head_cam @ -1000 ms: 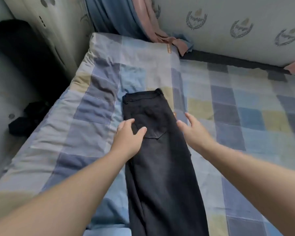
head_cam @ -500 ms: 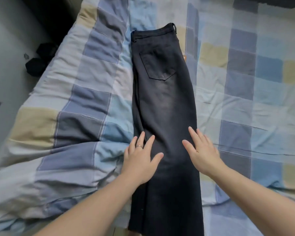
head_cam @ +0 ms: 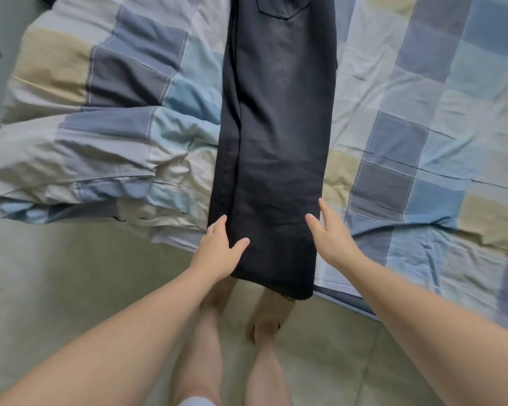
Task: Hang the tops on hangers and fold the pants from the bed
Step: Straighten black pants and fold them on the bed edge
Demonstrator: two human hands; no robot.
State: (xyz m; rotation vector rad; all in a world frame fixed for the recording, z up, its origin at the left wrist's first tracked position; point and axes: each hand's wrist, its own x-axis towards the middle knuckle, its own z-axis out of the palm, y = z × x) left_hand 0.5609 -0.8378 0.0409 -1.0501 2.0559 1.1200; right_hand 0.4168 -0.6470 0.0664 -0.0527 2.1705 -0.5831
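Observation:
A pair of dark grey pants lies lengthwise on the bed, folded leg on leg, with a back pocket at the top of the view. Its hem end hangs over the near edge of the bed. My left hand rests at the left edge of the leg near the hem, thumb on top of the cloth and fingers along the side. At the right edge my right hand does the same, fingers apart. Neither hand has closed around the cloth. No tops or hangers are in view.
The bed carries a rumpled checked cover in blue, grey and pale yellow, bunched into folds at the left. Below it is a pale green floor, where my bare legs stand against the bed's edge.
Both hands have slid down the pants from the pocket area to the hem end, one along each edge. The view has tilted down from the headboard to the bed's near edge and floor.

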